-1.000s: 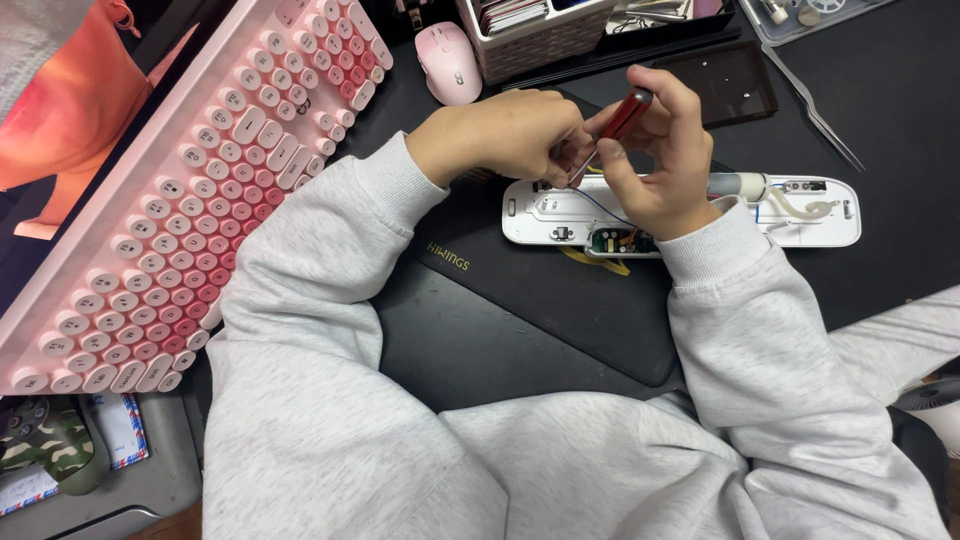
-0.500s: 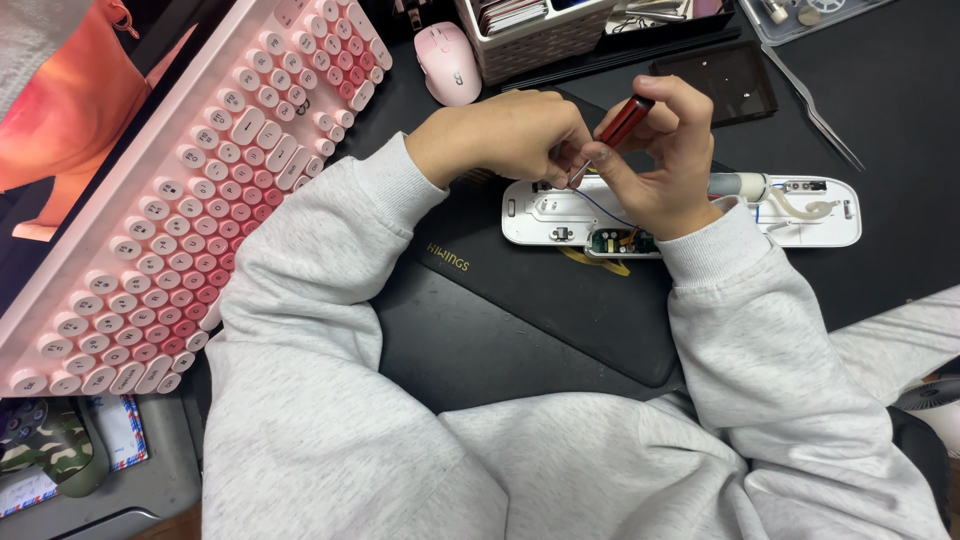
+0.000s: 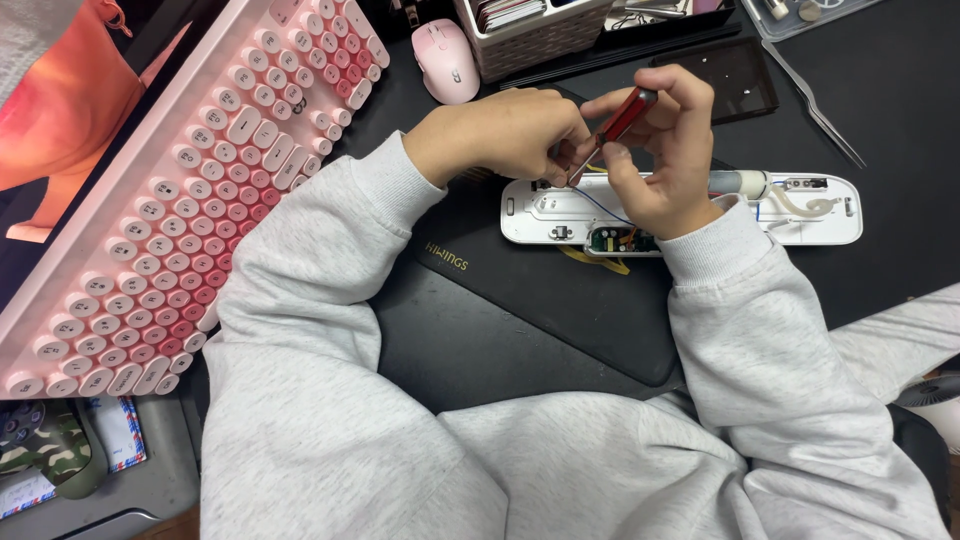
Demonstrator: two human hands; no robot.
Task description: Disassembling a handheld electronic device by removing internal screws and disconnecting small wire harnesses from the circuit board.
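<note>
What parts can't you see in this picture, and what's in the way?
Head view:
- Tip of the red screwdriver: hidden behind the left hand.
- What the left hand's fingers pinch: covered by the hand itself.
- Middle of the open white device: blocked by the right hand.
- Small green circuit board: parts too small to tell.
- Pink keyboard: cut off by the left edge.

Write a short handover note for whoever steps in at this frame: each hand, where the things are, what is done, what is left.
Right hand: holds the red-handled screwdriver, tip down at the opened white plastic device.
Left hand: at the tip, steadying the device's left end.
Device lies on the black desk mat, right of the pink keyboard.
Done: cover off, circuit board and wires exposed.
Left: whatever the tip is working on; hidden by fingers.
</note>
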